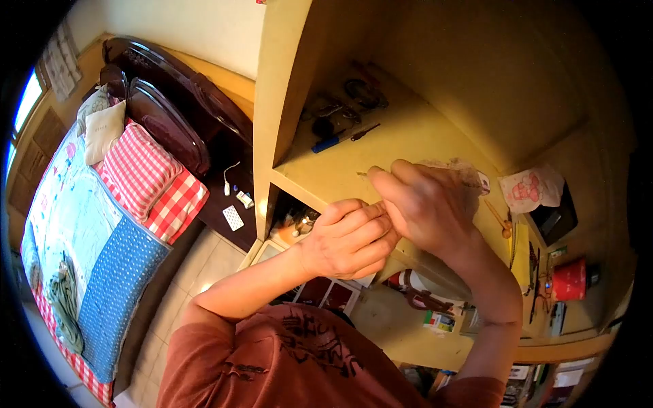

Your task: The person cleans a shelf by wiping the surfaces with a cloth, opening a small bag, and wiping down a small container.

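My left hand (350,239) and my right hand (425,204) meet in front of the yellow cabinet shelf (422,132). Both have their fingers curled in, the right one pressed against the left at the fingertips. Whatever lies between them, if anything, is hidden by the fingers. Behind my right hand a crumpled, see-through plastic bag (469,178) rests on the shelf. Deeper in, a blue pen-like tool (326,144) lies near dark coiled cables (364,92).
Right of the hands are a white bag with a red print (534,188), a wooden stick (498,216) and a red container (568,280). Small items fill a lower compartment (292,221). At left stands a bed with a blue cover (126,292), beside a dark headboard (170,122).
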